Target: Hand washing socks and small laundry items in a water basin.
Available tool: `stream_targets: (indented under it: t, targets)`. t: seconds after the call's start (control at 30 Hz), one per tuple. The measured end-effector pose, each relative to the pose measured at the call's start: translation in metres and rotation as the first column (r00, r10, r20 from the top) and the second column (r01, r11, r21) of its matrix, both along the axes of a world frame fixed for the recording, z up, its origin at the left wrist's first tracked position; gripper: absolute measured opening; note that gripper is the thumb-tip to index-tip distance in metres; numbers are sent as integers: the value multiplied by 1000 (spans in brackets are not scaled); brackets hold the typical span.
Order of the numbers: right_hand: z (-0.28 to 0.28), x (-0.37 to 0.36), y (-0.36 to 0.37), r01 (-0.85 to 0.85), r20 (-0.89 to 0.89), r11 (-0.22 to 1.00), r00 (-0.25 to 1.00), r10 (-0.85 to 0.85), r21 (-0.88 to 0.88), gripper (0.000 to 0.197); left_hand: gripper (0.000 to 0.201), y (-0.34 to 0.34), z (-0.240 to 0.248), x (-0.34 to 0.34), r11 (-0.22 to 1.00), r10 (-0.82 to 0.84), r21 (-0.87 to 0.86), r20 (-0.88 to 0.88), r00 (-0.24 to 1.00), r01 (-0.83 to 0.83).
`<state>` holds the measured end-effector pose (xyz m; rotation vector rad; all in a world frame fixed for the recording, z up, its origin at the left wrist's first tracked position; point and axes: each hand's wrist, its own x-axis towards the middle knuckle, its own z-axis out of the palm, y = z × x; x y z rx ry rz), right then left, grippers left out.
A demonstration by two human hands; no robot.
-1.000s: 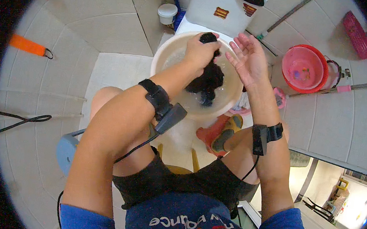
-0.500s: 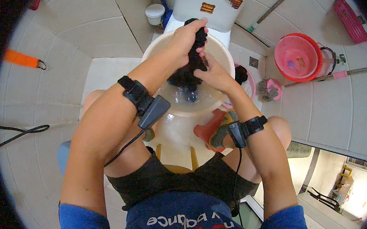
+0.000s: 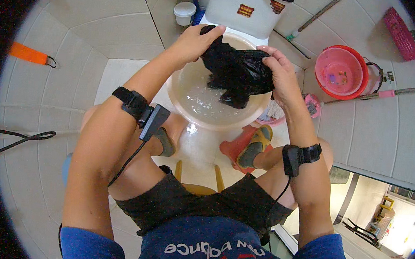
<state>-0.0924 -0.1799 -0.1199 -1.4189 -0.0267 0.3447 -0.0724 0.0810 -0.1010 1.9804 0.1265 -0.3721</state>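
Orange strap point(image 3: 28, 53) w/ metal ring on tiled floor point(image 3: 79, 34) at far L; black cord point(image 3: 21, 138) lies below it, well apart. L hand point(image 3: 193, 43) raised over basin point(image 3: 181, 96), grip clenched on upper L corner of black cloth point(image 3: 238, 71); thumb + fingers pinch the fabric. L forearm carries black wrist band w/ small box point(image 3: 152, 122) and cable running down. Small white pot point(image 3: 184, 12) near top, just L of white tank point(image 3: 244, 9). Cloth is wet, bunched, held between both hands above basin; lower end dips to or near the water, contact can't tell. Basin pale, round, holds soapy water, sits on floor between the feet. R hand point(image 3: 281, 74) grips cloth's R side, fingers closed over it. R wrist has same black band point(image 3: 298, 157). Feet in sandals: L one point(image 3: 164, 143) beside basin, R one point(image 3: 253, 147) on red block. Pink bucket point(image 3: 341, 71) to R, well apart from basin. Pink brush point(image 3: 402, 35) at far R top.
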Motion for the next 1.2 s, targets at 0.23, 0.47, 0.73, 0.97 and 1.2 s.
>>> stream_targets:
  t: [0.23, 0.47, 0.73, 0.97, 1.2]
  targets:
    - [-60, 15, -10, -79, 189, 825, 957, 220, -560, 33, 49, 13, -50, -9, 958, -287, -18, -26, 958, 286]
    - [-109, -11, 16, 219, 426, 461, 805, 412, -860, 42, 55, -11, -107, -33, 601, -416, 782, 128, 900, 167]
    - [-139, -54, 41, -21, -21, -6, 812, 583, -1000, 92, 65, -27, -148, -67, 502, -592, 782, 0, 806, 369]
    - [-149, -22, 44, -134, -48, 112, 825, 564, -985, 82, 96, -23, -165, -55, 583, -524, 683, -97, 846, 439]
    - [-53, 11, 71, -73, 284, 861, 927, 244, -503, 38, 117, -4, -143, -32, 815, -340, 529, 105, 935, 237]
